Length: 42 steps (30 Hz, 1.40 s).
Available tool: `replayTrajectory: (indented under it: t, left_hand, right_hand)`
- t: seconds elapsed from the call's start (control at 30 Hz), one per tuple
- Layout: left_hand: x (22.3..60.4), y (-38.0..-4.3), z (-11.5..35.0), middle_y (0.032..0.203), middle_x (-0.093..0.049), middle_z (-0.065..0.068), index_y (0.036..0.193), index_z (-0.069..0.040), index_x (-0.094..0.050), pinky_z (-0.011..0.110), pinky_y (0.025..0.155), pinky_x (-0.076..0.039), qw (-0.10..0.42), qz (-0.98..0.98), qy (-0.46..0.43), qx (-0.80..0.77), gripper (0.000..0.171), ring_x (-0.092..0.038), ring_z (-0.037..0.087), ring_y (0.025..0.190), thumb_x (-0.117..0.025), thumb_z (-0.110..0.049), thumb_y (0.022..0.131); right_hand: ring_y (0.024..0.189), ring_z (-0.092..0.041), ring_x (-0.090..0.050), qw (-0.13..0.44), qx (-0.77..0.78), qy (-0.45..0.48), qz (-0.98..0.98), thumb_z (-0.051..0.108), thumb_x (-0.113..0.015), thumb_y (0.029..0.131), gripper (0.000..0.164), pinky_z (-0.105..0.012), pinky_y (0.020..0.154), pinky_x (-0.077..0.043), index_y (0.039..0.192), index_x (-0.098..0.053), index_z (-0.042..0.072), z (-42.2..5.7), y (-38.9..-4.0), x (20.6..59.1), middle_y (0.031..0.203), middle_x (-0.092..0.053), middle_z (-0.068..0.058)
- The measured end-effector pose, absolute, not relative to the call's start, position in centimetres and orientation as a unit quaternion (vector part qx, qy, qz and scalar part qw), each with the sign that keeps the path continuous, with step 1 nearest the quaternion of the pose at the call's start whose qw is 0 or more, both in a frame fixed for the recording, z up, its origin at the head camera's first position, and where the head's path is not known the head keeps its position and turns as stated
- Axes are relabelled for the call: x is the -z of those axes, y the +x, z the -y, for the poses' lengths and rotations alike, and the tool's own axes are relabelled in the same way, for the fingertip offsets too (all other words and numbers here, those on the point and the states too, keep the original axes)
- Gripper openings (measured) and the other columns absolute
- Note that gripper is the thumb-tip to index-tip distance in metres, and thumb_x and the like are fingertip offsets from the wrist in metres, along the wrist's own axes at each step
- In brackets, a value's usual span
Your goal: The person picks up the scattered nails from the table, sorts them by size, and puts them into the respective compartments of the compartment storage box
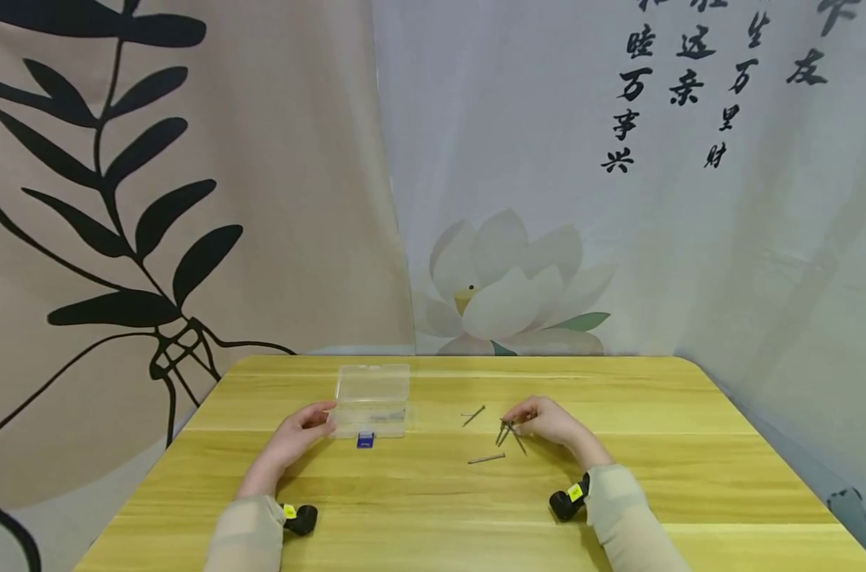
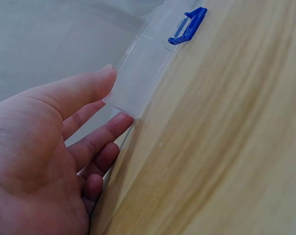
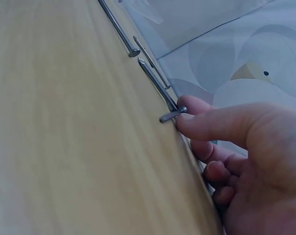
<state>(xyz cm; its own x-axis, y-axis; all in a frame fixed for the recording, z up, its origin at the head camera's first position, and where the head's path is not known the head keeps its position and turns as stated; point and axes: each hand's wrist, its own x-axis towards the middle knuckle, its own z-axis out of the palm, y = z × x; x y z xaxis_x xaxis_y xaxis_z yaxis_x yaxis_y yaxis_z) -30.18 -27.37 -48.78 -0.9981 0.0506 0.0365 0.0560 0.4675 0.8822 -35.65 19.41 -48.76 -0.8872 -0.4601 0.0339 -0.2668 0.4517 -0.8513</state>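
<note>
A clear plastic box (image 1: 369,417) with its lid raised stands on the table. Its blue latch (image 1: 365,440) sticks out in front, and a small dark item shows inside. At the box's left end is my left hand (image 1: 300,435), thumb and fingertips lightly touching the corner (image 2: 121,100) with the fingers relaxed. My right hand (image 1: 543,417) pinches a nail (image 3: 170,116) between thumb and index finger. Close by the fingertips lie other metal nails (image 3: 158,83), some crossing in the head view.
To the left of the right hand lie more nails (image 1: 473,415), and a single nail (image 1: 486,458) rests nearer the front. The wooden table (image 1: 404,508) ends at a printed curtain (image 1: 504,159) behind. Each wrist carries a small black camera (image 1: 567,502).
</note>
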Motion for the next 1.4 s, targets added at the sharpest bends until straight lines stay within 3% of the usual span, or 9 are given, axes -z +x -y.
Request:
replayTrajectory:
  t: [0.2,1.4]
  left_hand:
    - [48.73,-30.11,27.34,0.126,-0.054,0.019,0.137,-0.002,-0.052,0.043,0.092,-0.04,0.0,0.855,-0.028,0.517,0.047,-0.049,0.03,0.111,-0.064,-0.02,0.095]
    - [48.89,-30.38,27.52,0.126,-0.054,0.019,0.14,-0.002,-0.05,0.044,0.093,-0.039,-0.006,0.853,-0.033,0.52,0.051,-0.049,0.03,0.113,-0.065,-0.023,0.095]
  right_hand:
    - [0.096,-0.022,-0.055,0.097,0.485,-0.205,-0.844,-0.006,-0.068,0.083,0.017,-0.034,0.078,-0.046,0.098,-0.074,0.0,-19.35,-35.59,48.85,0.105,-0.065,-0.007]
    - [0.096,-0.024,-0.049,0.104,0.468,-0.231,-0.847,-0.001,-0.069,0.086,0.01,-0.038,0.084,-0.038,0.093,-0.074,0.002,-19.44,-35.45,48.62,0.101,-0.055,-0.009]
